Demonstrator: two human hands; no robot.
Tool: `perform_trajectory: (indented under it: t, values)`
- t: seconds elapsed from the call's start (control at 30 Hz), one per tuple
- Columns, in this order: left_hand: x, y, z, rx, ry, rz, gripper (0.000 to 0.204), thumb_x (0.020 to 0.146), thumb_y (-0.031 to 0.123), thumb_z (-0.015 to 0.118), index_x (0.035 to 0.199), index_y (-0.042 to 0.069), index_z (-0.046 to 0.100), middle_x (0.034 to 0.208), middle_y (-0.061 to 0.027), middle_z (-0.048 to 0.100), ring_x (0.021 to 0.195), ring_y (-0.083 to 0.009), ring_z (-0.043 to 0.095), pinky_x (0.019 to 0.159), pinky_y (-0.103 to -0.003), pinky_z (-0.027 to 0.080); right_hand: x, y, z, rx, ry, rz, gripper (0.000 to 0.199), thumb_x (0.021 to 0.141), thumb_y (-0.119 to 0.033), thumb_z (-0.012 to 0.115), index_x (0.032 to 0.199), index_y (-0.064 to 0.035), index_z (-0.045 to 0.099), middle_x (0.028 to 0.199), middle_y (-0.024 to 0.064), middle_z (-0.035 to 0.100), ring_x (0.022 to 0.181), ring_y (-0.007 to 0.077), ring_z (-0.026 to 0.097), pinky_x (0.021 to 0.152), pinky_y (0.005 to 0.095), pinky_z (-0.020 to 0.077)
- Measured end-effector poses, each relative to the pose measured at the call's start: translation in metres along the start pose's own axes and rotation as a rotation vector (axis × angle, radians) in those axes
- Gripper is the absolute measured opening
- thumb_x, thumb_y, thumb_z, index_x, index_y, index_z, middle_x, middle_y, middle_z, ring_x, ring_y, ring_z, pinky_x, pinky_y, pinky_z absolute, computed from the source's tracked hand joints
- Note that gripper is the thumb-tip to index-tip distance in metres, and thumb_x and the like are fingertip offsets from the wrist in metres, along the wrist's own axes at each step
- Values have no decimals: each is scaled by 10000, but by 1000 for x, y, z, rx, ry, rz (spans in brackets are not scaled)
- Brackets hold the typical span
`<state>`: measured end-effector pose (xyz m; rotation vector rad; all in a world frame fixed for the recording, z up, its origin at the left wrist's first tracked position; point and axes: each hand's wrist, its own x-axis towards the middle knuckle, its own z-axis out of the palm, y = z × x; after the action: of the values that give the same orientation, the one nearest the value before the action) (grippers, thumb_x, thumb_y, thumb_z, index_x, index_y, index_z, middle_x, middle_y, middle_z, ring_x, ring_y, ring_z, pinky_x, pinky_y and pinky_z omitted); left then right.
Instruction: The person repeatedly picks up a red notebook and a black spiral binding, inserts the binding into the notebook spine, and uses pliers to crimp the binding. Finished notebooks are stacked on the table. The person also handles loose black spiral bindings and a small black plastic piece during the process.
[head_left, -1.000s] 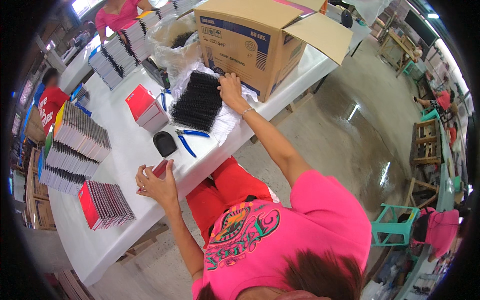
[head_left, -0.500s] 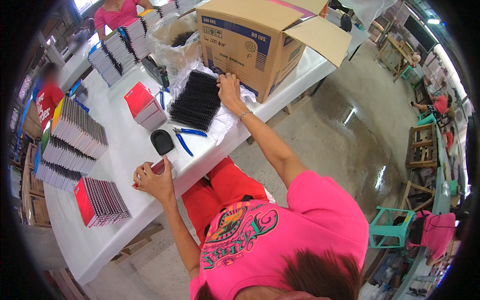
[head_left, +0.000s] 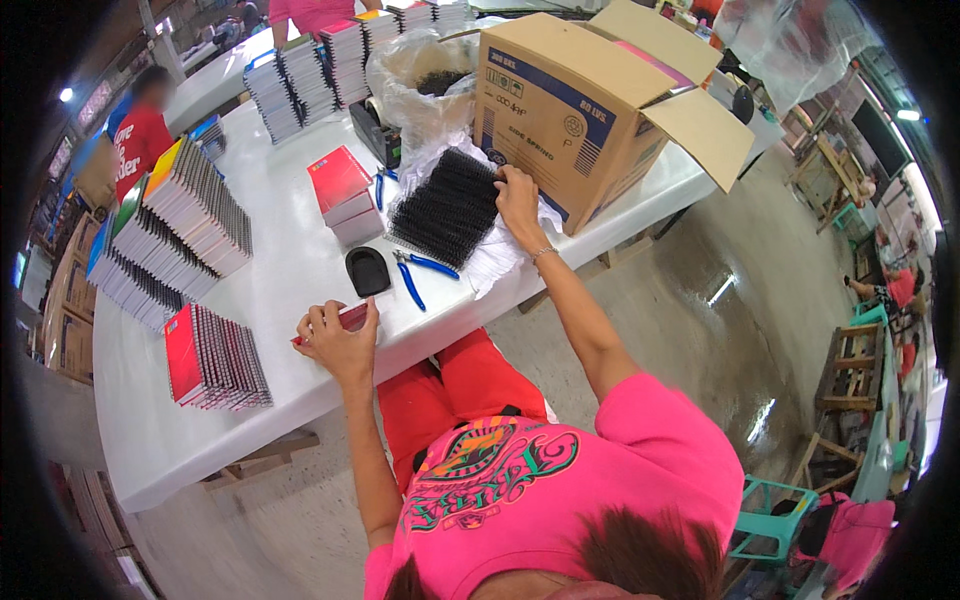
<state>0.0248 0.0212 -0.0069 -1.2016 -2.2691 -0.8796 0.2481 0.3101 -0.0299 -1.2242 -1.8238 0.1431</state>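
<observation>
My left hand point(head_left: 338, 342) is closed around a small red-covered notebook point(head_left: 354, 317) at the table's near edge, with fingers and thumb on its sides. My right hand point(head_left: 518, 205) reaches out to a pile of black spiral binding coils point(head_left: 440, 212) lying on white cloth. Its fingers are curled at the pile's right edge, pinching at a coil there; the fingertips are partly hidden. Between the hands lie blue-handled cutting pliers point(head_left: 412, 286) and a black rounded holder point(head_left: 367, 271). A stack of red-covered, unbound booklets point(head_left: 345, 195) stands just beyond them.
A large open cardboard box point(head_left: 560, 120) stands right of the coils. Behind them are a plastic-lined container point(head_left: 415, 80) and a black tape dispenser point(head_left: 375, 133). Red spiral-bound notebooks point(head_left: 215, 358) stand at the left front, with taller notebook stacks point(head_left: 200, 205) behind. A person in red point(head_left: 143, 140) is at the far left.
The whole view has shifted, so the table things appear farther right. Both hands keep nearly the same places, the left on the notebook and the right at the coils.
</observation>
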Motion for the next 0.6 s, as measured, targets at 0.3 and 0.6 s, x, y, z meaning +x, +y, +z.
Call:
perform_trajectory:
  t: [0.3,0.6]
  values:
    - [-3,0,3,38,31,17,411,715,480,793,864,129,640,956,-34,555,1074,-285,494,959,-581,333,5,-2,5,125,99,21,145,903,-24,545,999,-58,647,999,150,637,985,359,592,836,494,431]
    - [0,-4,2,-42,0,1,389,714,470,805,876,144,670,972,-21,561,1091,-284,487,986,-605,307,1,-45,-43,984,-171,219,203,909,-147,706,1064,-16,691,938,1,656,857,97,591,799,261,492]
